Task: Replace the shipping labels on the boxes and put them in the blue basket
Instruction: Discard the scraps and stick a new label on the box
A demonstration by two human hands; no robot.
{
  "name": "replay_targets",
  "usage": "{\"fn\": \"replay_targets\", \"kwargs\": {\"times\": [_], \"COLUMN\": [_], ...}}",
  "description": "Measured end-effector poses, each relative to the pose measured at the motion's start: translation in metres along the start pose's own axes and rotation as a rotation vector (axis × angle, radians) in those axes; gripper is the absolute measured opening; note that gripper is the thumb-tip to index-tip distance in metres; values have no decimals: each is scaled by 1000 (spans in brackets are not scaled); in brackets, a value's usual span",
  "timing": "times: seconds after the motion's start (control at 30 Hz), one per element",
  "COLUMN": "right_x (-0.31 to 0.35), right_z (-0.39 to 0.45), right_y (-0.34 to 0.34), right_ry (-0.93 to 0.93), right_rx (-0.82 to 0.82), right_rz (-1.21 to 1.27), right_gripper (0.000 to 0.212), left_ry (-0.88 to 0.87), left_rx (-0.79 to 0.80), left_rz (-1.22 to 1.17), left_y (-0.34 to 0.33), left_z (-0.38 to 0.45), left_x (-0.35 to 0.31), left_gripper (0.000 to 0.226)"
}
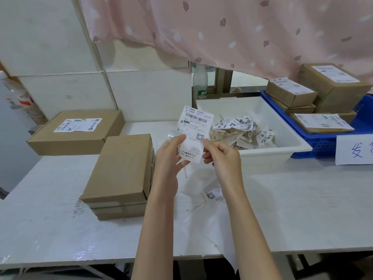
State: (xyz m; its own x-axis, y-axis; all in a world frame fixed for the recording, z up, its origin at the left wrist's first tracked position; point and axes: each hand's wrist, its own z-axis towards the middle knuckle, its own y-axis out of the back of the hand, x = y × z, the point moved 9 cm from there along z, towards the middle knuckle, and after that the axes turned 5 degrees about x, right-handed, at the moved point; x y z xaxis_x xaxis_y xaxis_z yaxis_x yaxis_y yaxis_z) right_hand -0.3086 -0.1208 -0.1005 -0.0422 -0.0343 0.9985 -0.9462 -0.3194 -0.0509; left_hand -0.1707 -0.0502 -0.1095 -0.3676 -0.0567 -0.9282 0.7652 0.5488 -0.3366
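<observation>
Left grip [171,156] and right grip [220,156] both pinching shipping label [194,128], held upright between them

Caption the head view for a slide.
Both hands, left and right, hold a shipping label above the table, beside an unlabelled box.

This looked like a small packing and shipping room, not a home kitchen or a shop floor. A white work table [282,209] carried the goods. Left of its middle stood a stack of plain cardboard boxes [119,168]. At the table's far right was a blue basket [314,144] with labelled parcels [290,93]. Between them, a white bin [268,156] held crumpled old labels [242,128]. Behind the table hung a pink curtain [222,27].
</observation>
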Motion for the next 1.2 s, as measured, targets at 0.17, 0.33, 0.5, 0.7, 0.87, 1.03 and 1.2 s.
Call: {"fn": "replay_targets", "kwargs": {"times": [0.17,0.33,0.5,0.7,0.87,1.03,1.2], "right_x": [0,2,10,12,4,-12,-8], "right_z": [0,-5,-11,-25,-49,-60,-42], "right_y": [-6,-13,-36,-85,-145,-175,-156], "right_ry": [37,72,83,40,-10,-4,26], "right_rx": [10,16,88,189,322,295,228], "right_rz": [25,-18,5,82,27,-134,-223], "right_gripper": [16,19,21,24,19,18,19], "left_ry": [-19,-209,-300,-420,-313,-173,-121], "left_rx": [-4,-130,-174,-355,-501,-468,-315], "left_rz": [61,321,581,842,907,793,751], "left_y": [4,19,46,87,154,186,179], "left_z": [-6,-7,-16,-41,-56,-58,-47], "left_x": [-3,-23,-44,-94,-112,-91,-79], "left_gripper": [29,22,11,17,17,19,25]}}
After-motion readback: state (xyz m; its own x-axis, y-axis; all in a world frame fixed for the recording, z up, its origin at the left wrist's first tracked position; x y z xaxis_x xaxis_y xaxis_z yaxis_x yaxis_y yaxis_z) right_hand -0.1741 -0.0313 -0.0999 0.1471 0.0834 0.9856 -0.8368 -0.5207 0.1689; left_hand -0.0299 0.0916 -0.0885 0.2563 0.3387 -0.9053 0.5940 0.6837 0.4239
